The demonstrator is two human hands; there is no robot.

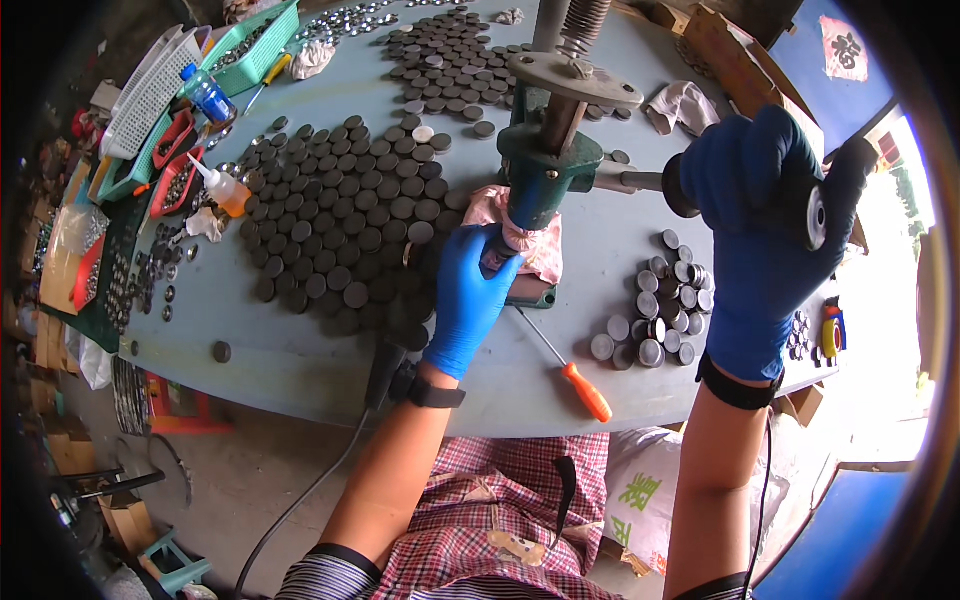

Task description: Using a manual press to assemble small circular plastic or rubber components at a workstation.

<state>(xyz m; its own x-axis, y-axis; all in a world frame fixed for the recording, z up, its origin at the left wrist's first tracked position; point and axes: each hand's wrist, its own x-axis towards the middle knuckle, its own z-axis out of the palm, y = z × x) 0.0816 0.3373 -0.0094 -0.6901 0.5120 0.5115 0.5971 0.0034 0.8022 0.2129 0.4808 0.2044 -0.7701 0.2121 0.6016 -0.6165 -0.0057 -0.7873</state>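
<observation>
A green hand press (pixel 548 165) stands on the table in front of me, its ram coming down over a pink cloth (pixel 540 250). My left hand (pixel 468 295), in a blue glove, reaches to the foot of the ram. Its thumb and fingers are closed together there on something small and dark, mostly hidden by the glove and the press. To the right, my right hand (pixel 745 195), also gloved in blue, wraps round the black lever handle (pixel 818 217) of the press. Many dark round discs (pixel 350 215) lie spread to the left of the press.
More discs (pixel 660 305) are piled right of the press. An orange-handled screwdriver (pixel 585 390) lies near the front edge. At left are a glue bottle (pixel 228 190), red trays (pixel 176 185), a blue bottle (pixel 207 95) and a green basket (pixel 250 50). A cardboard box (pixel 745 65) stands at back right.
</observation>
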